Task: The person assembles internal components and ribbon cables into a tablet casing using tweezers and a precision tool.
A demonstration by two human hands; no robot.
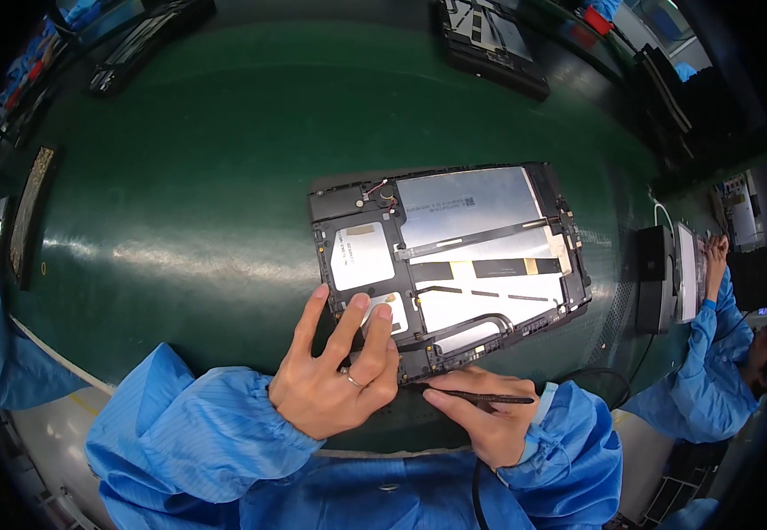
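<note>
An opened tablet lies at a slant on the green bench, its silver battery cells, flat ribbon cables and black frame exposed. My left hand has its fingers spread, with the fingertips resting on the tablet's lower left part and left edge. Nothing is held in it. At the tablet's near edge, my right hand pinches a slim black pen-like tool. The tool's tip points left along the tablet's lower left corner. I cannot tell whether it touches the frame.
More opened tablets stand on dark blocks at the far side. A narrow strip-like tray lies at left. Black boxes stand at right beside a loose black cable. Blue-sleeved co-workers are at both sides.
</note>
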